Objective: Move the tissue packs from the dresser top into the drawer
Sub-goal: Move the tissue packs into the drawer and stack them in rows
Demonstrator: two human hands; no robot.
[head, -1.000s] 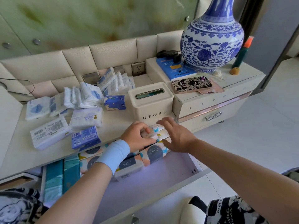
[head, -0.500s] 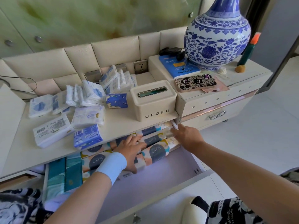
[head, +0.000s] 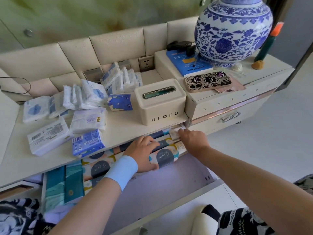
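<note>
Several tissue packs lie on the dresser top (head: 125,126): a blue pack (head: 87,143) at the front edge, a white pack (head: 48,136) to its left, another white one (head: 89,120) behind, and a heap (head: 94,92) at the back. The open drawer (head: 169,189) holds patterned packs (head: 165,157) in rows and teal packs (head: 64,184) at the left. My left hand (head: 144,153) lies flat on the patterned packs. My right hand (head: 193,139) touches the end of a pale pack (head: 175,133) at the drawer's back right, fingers hidden behind the hand.
A cream tissue box (head: 160,102) marked UEOFU stands on the dresser top right of the packs. On the raised cabinet to the right are a blue-and-white vase (head: 233,29), a phone (head: 207,81) and a blue booklet (head: 189,65). White floor lies to the right.
Both hands went down from above the drawer's front into it. The left hand flattened onto the patterned packs; the right hand moved back and right to the pale pack's end.
</note>
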